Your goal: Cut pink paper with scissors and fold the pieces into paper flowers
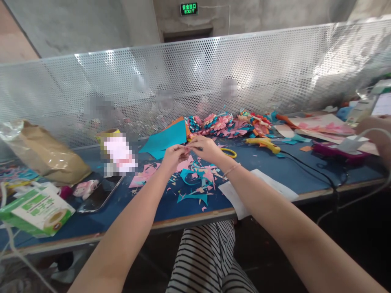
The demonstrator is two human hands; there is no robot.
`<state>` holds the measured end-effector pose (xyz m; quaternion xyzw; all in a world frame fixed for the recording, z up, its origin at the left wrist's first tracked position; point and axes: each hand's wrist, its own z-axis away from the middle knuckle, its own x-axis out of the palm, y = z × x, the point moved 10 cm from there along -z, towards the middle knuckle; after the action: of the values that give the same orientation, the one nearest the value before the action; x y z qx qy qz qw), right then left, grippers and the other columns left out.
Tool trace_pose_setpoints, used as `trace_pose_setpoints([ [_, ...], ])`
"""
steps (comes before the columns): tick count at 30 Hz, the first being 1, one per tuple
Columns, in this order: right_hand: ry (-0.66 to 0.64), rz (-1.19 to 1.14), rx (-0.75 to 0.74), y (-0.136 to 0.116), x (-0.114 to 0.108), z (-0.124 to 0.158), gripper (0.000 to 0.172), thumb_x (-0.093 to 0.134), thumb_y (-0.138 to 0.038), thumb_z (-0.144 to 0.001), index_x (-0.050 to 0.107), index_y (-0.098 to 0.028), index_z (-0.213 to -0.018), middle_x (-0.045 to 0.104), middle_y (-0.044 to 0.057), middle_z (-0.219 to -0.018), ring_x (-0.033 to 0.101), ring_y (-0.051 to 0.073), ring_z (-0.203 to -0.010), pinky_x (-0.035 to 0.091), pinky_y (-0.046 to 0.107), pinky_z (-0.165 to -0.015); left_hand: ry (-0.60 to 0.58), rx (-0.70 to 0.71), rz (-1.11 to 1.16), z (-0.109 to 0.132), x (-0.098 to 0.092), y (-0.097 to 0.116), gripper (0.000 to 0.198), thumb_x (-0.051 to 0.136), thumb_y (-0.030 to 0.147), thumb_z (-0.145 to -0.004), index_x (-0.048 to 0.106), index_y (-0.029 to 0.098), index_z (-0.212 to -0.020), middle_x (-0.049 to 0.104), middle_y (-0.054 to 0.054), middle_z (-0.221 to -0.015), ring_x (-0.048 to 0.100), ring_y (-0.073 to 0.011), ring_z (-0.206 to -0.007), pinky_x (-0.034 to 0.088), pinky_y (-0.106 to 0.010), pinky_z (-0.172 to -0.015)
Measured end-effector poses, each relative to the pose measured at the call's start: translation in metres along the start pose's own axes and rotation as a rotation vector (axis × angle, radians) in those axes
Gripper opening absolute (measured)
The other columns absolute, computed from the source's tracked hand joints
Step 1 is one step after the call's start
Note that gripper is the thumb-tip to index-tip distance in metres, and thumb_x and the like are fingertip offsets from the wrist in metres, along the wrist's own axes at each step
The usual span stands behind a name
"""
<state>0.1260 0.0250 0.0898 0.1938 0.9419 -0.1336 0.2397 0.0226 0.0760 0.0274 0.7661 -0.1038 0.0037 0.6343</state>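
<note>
EXIT sign (pixel 189 8); L hand (pixel 174 156), R hand (pixel 206 149): prob. paper (pixel 186 155)

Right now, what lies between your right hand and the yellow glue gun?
Head view: a yellow scissor handle lies on the table between right hand and glue gun.

A paper-craft bench in a bare industrial workshop.
From my remote seat, at 12 o'clock a perforated metal screen (pixel 195 77) backs the long blue worktable (pixel 128 203), and above it raw concrete walls (pixel 91 24) carry a lit green exit sign (pixel 189 8). On the bench I make out cut paper scraps (pixel 195 179) near the centre, a heap of folded coloured paper flowers (pixel 229 122) at 1 o'clock, a yellow glue gun (pixel 263 143) with its black cable at 2 o'clock, a teal sheet (pixel 165 140) at 11 o'clock and a brown paper bag (pixel 45 154) at 9 o'clock.
</note>
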Motion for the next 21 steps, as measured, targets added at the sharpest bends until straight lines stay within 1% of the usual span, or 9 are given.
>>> trace_pose_setpoints([
  [4,0.016,-0.016,0.006,0.004,0.0,0.0,0.02,0.051,-0.015,-0.079,0.07,-0.022,-0.084,0.067,0.004,-0.086,0.059,0.014,-0.085,0.049,0.031,-0.08,0.001,0.001,0.015,0.0,0.0,0.001,0.021,0.072,0.023,-0.051,0.056,0.014,-0.062,0.058,0.0,-0.058,0.054,-0.0082,-0.052,0.046,-0.024,-0.057],
  [9,0.079,0.03,0.097,0.018,-0.006,0.0,0.016,0.055,-0.014,-0.075,0.069,-0.02,-0.08,0.067,0.005,-0.084,0.06,0.016,-0.084,0.05,0.029,-0.074,0.076,0.011,0.018,0.002,-0.007,0.006,0.019,0.069,0.022,-0.054,0.053,0.014,-0.06,0.057,0.0,-0.055,0.055,-0.0093,-0.054,0.046,-0.025,-0.059],
  [13,0.069,0.071,0.138,0.022,-0.006,0.001,0.017,0.055,-0.016,-0.075,0.068,-0.018,-0.085,0.067,0.006,-0.086,0.061,0.017,-0.084,0.05,0.03,-0.074,0.096,0.012,0.034,0.002,-0.008,0.007,0.019,0.069,0.021,-0.055,0.052,0.014,-0.06,0.057,0.001,-0.055,0.056,-0.0096,-0.054,0.047,-0.025,-0.06],
  [18,0.067,0.081,0.144,0.022,-0.006,0.003,0.019,0.055,-0.019,-0.077,0.069,-0.018,-0.089,0.067,0.008,-0.089,0.061,0.018,-0.086,0.049,0.033,-0.08,0.115,-0.012,0.06,-0.001,-0.012,0.002,0.019,0.07,0.022,-0.055,0.054,0.014,-0.062,0.059,-0.001,-0.056,0.057,-0.0096,-0.054,0.048,-0.025,-0.06],
  [21,0.067,0.062,0.146,0.021,-0.005,0.003,0.02,0.054,-0.019,-0.078,0.069,-0.019,-0.092,0.068,0.007,-0.09,0.061,0.018,-0.086,0.049,0.032,-0.079,0.111,-0.007,0.07,-0.002,-0.013,0.002,0.02,0.071,0.023,-0.055,0.055,0.014,-0.063,0.061,-0.002,-0.058,0.058,-0.0097,-0.055,0.048,-0.025,-0.062],
])
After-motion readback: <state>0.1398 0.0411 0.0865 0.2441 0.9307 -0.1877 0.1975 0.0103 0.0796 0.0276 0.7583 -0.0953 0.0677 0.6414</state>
